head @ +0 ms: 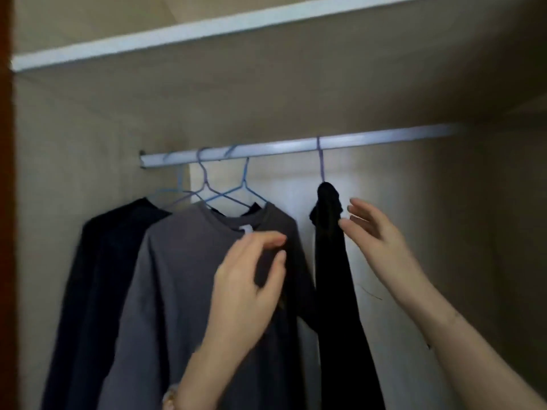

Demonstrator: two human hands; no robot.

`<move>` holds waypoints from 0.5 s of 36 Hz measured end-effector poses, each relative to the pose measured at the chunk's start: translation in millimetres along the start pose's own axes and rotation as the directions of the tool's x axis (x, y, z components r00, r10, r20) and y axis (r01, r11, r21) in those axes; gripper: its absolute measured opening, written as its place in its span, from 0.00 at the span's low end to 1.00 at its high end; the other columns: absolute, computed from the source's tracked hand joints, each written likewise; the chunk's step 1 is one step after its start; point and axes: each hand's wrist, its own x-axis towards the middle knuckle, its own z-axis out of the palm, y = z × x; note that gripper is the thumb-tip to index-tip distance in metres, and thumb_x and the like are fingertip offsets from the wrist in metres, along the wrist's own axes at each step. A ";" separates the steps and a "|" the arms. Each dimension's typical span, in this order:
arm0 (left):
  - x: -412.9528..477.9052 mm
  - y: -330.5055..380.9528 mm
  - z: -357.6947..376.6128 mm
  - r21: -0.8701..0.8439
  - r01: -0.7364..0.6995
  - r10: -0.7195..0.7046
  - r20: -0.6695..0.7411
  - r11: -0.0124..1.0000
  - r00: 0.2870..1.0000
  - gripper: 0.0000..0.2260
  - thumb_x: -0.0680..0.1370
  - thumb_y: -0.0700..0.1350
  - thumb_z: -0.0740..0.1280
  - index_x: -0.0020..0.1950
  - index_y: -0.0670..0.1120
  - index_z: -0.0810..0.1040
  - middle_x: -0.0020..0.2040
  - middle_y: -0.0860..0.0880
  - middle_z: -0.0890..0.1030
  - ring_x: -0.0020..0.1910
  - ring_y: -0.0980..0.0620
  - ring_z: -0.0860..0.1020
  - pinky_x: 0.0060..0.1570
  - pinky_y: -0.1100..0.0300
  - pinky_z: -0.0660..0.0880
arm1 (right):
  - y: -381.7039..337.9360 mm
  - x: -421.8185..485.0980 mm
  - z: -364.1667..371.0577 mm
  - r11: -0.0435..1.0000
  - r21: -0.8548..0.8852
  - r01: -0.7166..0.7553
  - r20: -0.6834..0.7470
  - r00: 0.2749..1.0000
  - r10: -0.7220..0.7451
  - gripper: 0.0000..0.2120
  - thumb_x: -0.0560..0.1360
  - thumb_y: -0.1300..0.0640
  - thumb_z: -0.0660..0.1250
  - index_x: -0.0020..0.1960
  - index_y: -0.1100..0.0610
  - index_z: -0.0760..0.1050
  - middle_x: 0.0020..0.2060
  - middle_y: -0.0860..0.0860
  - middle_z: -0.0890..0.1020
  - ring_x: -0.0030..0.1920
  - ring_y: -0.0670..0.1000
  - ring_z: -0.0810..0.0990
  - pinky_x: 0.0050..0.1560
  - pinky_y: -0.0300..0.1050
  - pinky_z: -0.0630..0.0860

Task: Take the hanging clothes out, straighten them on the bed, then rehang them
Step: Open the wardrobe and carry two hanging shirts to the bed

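Inside a wardrobe a pale metal rail [384, 137] carries several thin blue and purple hangers. A grey long-sleeved shirt [183, 279] hangs in front of a dark navy garment [97, 261] on the left. Further right a black garment [334, 261] hangs bunched on a purple hanger [321, 161]. My left hand [251, 279] is raised in front of the grey shirt's right shoulder, fingers loosely curved and holding nothing. My right hand [376, 232] reaches up beside the black garment with fingers extended, thumb tip at the fabric's edge.
A white shelf edge [207, 34] runs above the rail. Beige wardrobe walls close in on the left and right, and a dark wooden frame [6, 202] borders the left side. The rail to the right of the black garment is bare.
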 end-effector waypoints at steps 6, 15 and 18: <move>65.5 -56.5 -34.4 0.616 0.060 -0.026 -0.064 0.785 0.998 0.17 0.71 0.39 0.67 0.59 0.39 0.76 0.56 0.41 0.78 0.56 0.39 0.75 0.55 0.49 0.72 | -22.1 62.5 25.9 0.984 -0.115 -0.134 0.103 0.984 0.146 0.28 0.78 0.57 0.68 0.75 0.58 0.65 0.70 0.55 0.71 0.59 0.53 0.75 0.57 0.45 0.71; 111.1 -101.7 -59.4 0.754 0.260 -0.615 0.233 0.604 0.753 0.14 0.75 0.46 0.61 0.60 0.45 0.75 0.58 0.43 0.78 0.57 0.42 0.76 0.54 0.51 0.74 | -14.0 86.7 23.7 0.948 -0.162 -0.275 0.072 0.955 0.289 0.10 0.72 0.65 0.65 0.54 0.63 0.73 0.52 0.60 0.76 0.47 0.58 0.78 0.43 0.46 0.75; 112.3 -115.6 -64.6 0.595 0.355 -0.623 0.332 0.721 0.709 0.13 0.74 0.41 0.63 0.58 0.45 0.79 0.56 0.44 0.81 0.56 0.45 0.78 0.58 0.49 0.75 | -7.3 88.7 17.0 0.927 -0.199 -0.319 0.052 0.941 0.335 0.18 0.71 0.63 0.67 0.61 0.63 0.72 0.62 0.58 0.74 0.57 0.60 0.79 0.49 0.48 0.79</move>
